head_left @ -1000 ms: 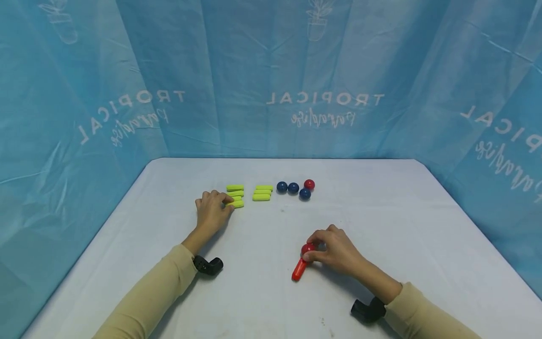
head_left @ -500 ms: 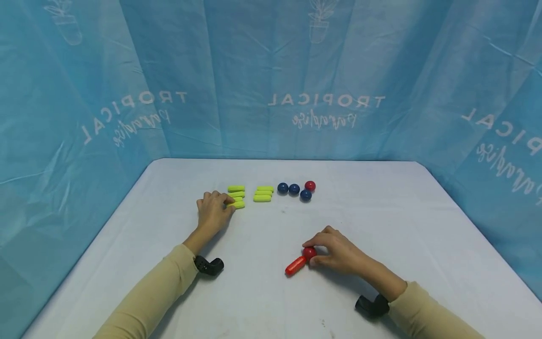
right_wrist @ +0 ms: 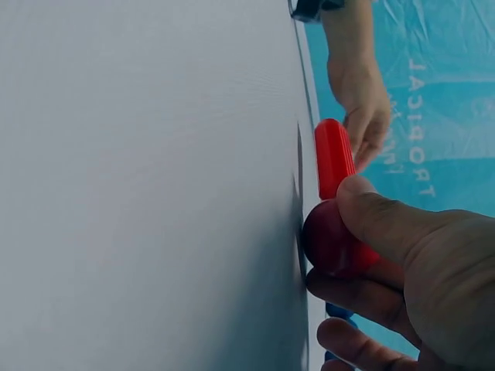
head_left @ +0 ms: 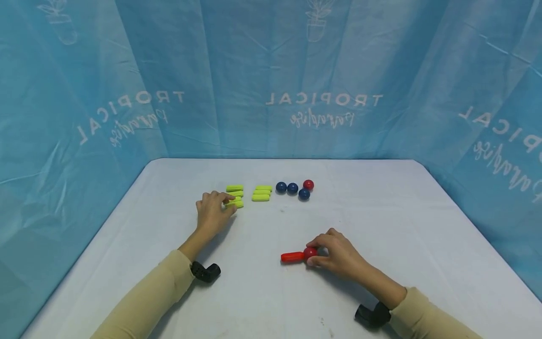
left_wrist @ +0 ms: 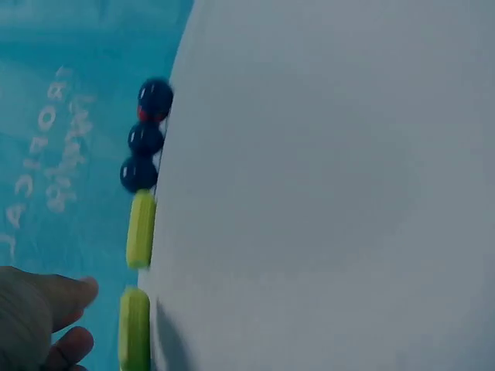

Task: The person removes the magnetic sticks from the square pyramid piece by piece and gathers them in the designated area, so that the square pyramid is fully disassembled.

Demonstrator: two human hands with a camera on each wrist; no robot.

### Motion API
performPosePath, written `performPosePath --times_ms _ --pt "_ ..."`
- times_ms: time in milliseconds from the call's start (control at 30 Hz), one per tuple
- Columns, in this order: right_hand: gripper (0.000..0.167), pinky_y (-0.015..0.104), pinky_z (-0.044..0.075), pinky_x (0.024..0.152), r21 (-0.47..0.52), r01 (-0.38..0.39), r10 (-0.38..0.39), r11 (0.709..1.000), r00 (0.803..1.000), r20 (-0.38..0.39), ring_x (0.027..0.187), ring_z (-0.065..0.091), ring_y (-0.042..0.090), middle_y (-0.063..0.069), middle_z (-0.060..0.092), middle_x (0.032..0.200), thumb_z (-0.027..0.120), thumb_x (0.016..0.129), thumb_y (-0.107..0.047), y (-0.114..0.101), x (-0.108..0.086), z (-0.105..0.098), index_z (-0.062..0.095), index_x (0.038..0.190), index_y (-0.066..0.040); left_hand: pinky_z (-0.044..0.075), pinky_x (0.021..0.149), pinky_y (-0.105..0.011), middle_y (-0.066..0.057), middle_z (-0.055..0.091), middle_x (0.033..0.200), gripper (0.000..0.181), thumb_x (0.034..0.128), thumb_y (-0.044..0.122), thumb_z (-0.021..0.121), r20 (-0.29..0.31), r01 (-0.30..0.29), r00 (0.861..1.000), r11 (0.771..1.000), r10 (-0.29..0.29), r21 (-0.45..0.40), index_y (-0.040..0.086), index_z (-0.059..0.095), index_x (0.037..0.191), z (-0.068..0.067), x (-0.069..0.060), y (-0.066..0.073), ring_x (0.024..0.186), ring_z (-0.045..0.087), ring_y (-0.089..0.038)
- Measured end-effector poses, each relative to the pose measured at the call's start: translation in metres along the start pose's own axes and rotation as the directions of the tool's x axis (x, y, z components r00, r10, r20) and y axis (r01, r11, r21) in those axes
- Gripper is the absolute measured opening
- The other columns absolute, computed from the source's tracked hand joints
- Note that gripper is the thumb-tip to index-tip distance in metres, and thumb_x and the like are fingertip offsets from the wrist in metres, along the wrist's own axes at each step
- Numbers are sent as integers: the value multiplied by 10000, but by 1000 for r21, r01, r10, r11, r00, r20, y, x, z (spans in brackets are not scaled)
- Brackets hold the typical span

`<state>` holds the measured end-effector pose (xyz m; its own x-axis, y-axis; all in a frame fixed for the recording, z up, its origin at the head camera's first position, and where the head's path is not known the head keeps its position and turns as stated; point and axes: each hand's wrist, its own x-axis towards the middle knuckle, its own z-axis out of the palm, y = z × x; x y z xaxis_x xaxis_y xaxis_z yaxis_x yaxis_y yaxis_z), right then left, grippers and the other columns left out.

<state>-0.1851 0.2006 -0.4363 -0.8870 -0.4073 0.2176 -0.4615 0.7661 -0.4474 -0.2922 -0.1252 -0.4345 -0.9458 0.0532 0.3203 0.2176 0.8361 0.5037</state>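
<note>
My right hand (head_left: 340,252) pinches a shiny red ball (head_left: 310,253) between thumb and fingers. Joined end-on to that ball is a short red ribbed stick (head_left: 292,257), pointing left; the right wrist view shows the ball (right_wrist: 332,238) and stick (right_wrist: 334,158) in line. Farther back on the left, my left hand (head_left: 210,214) hovers by a column of yellow-green sticks (head_left: 235,188), thumb and index finger reaching toward the nearest ones. Its fingers look loosely bent and apart from the yellow-green stick (left_wrist: 134,331) in the left wrist view; some sticks are partly hidden.
Another group of yellow-green sticks (head_left: 261,197) lies right of the first column. Beside it are several balls: three dark blue ones (head_left: 292,188) and one red ball (head_left: 308,184). A white-covered table (head_left: 254,301) bears everything; a blue printed curtain (head_left: 254,132) surrounds it.
The red stick has swung round the ball from pointing toward the near edge to pointing left, and the ball has shifted slightly. My left hand stays nearly in place, its thumb a little raised.
</note>
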Motion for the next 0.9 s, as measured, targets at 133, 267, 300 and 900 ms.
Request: performPosePath --times_ms 133,267,300,900 --pt "373 214 407 692 13 -41 41 999 999 9 839 476 87 -109 687 920 800 713 -347 -2 0 0 714 1032 -174 276 858 -426 -53 642 997 265 834 255 708 68 -33 997 990 43 -137 145 690 1075 -2 -25 27 1005 467 -231" --pt "377 220 408 699 16 -75 75 997 997 19 851 471 79 -110 677 932 797 713 -353 -3 0 1 709 1039 -184 286 852 -401 -13 676 991 268 808 232 733 176 -79 977 968 123 -240 149 705 1062 4 -56 52 992 496 -203" --pt "379 221 408 698 17 -79 78 997 997 18 851 472 79 -110 677 934 798 712 -355 -3 -1 1 709 1040 -187 288 858 -396 -3 680 993 278 801 232 739 206 -87 968 963 142 -256 153 705 1065 7 -63 57 987 497 -192" --pt "378 210 377 652 9 -38 38 999 999 -27 803 469 88 -100 692 906 789 702 -396 2 -1 4 717 1009 -188 260 764 -299 35 691 955 267 778 240 746 303 -127 922 927 242 -354 173 716 1035 40 -94 99 844 451 -101"
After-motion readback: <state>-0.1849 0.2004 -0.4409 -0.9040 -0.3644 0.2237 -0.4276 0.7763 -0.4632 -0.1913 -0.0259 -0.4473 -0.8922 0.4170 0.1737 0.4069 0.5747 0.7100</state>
